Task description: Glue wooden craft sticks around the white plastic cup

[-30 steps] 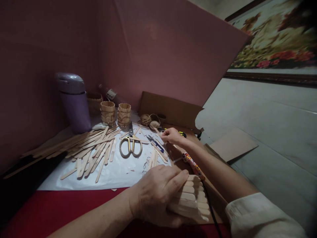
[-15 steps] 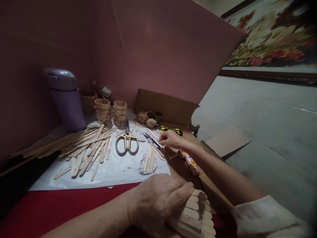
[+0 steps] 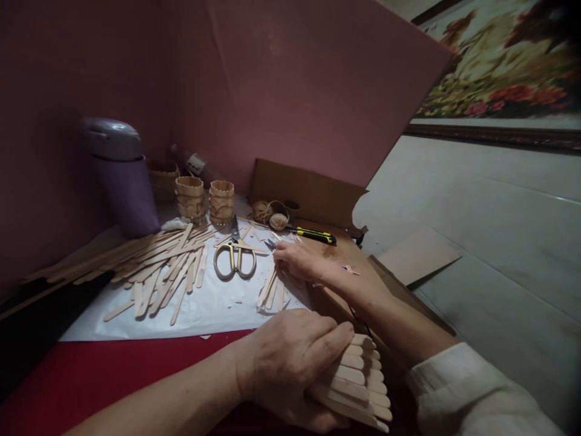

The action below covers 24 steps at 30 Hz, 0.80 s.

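A row of joined sticks [image 3: 358,378] is pinned flat under the left hand [image 3: 290,357] at the table's near edge, long axes running left-right, rounded ends pointing right. Short loose sticks [image 3: 271,293] on the white sheet [image 3: 218,312] are touched by the right hand [image 3: 297,260], fingers curled narrow.

Scissors [image 3: 235,259] on sheet [image 3: 213,312], between stick pile [image 3: 154,266] at left and short sticks [image 3: 272,293] at right. Two stick cups [image 3: 206,201] behind, flask [image 3: 121,175] further left. Utility knife [image 3: 315,235] right of twine [image 3: 267,213], on cardboard [image 3: 336,248].
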### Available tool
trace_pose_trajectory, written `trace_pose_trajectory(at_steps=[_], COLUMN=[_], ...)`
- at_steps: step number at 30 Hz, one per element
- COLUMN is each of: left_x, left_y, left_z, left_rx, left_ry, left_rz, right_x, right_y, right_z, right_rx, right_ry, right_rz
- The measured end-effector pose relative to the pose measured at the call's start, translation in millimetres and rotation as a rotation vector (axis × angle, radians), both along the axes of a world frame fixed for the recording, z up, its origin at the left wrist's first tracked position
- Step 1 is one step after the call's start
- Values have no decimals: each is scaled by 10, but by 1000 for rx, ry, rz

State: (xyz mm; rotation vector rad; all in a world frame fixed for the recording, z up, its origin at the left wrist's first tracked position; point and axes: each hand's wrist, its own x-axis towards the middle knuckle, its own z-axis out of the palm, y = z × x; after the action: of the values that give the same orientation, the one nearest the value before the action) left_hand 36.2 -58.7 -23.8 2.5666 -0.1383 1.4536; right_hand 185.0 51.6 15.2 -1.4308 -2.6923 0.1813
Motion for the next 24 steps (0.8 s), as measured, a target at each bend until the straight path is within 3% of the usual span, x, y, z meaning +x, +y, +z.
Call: trace_pose_trajectory(at_steps=[5,11,15,22,24], left_x=[-4,-17,-20,-99,-173], left_y=[1,0,-5,61,128], left_z=[-15,14,18,127,190], left_rx=[-30,-66,-59,-151,-220], left_ry=[50,99,113,5,-119], left_rz=[-15,-23,-27,-9,98], right_x=[110,156,156,202,182], right_y=[-50,50,39,-46,-77], right_z=[77,118,109,156,207], right_rx=[-28,-250,-291,-276,-274], right_ry=[102,187,223,368,477], right_rz=[-73,-164,-192,-308,-375])
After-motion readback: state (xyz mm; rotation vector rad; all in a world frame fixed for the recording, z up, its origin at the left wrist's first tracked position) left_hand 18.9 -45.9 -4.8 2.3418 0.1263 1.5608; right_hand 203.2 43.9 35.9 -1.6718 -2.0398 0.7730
